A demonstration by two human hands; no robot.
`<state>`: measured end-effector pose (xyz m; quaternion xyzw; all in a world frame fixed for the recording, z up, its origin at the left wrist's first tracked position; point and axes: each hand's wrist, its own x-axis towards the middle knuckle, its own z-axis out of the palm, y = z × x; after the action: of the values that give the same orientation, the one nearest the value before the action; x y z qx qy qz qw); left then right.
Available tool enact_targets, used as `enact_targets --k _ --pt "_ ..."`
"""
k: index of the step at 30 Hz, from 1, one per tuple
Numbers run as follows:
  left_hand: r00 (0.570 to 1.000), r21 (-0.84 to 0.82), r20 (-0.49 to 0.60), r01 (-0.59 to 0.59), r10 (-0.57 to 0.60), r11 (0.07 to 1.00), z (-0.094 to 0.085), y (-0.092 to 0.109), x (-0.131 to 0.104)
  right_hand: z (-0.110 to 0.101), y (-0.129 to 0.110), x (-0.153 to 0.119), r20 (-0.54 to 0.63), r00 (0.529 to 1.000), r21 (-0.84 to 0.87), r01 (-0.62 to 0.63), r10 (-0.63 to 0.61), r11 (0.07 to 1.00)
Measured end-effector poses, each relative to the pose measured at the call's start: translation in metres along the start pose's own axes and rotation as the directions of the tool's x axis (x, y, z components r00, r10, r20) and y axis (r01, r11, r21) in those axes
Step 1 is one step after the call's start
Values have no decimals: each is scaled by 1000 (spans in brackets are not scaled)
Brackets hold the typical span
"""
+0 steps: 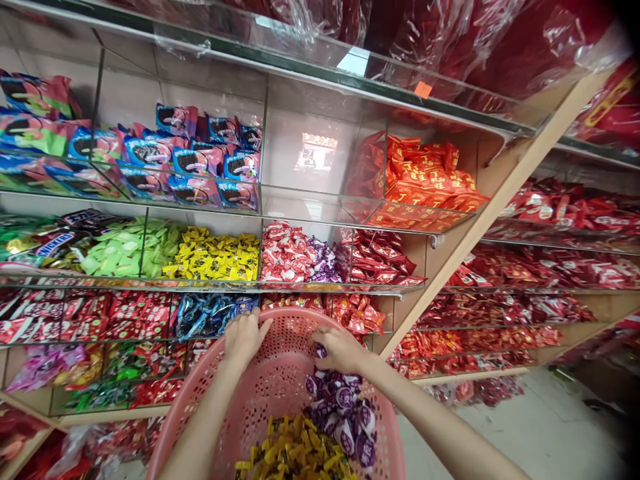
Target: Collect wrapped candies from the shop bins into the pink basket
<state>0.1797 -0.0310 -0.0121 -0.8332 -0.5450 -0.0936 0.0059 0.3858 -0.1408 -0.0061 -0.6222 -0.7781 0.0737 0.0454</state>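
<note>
A pink perforated plastic basket is tilted in front of the shelves. My left hand is closed over its far rim, thumb on the inner side. Inside the basket, near its upper right wall, my right hand has its fingers curled around a purple-wrapped candy. Below that hand lies a pile of purple-and-white wrapped candies. Yellow-and-black wrapped candies fill the basket's near part, cut off by the picture's lower edge.
Glass-fronted shelf bins rise behind the basket, with yellow candies, purple candies, red-and-white candies and blue packets. A slanting wooden shelf side stands at right. Pale floor shows at lower right.
</note>
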Motion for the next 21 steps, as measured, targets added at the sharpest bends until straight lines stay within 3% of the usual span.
enact_targets --k 4,9,21 --pt "1000 -5 -9 -4 4 1000 -1 0 0 24 -2 3 85 996 -73 -15 21 997" --pt "1000 -11 15 2 -2 1000 -1 0 0 36 -6 -2 191 981 -154 7 23 988" --pt "1000 7 6 -7 6 1000 -2 1 0 47 -19 2 153 987 -337 100 -51 936"
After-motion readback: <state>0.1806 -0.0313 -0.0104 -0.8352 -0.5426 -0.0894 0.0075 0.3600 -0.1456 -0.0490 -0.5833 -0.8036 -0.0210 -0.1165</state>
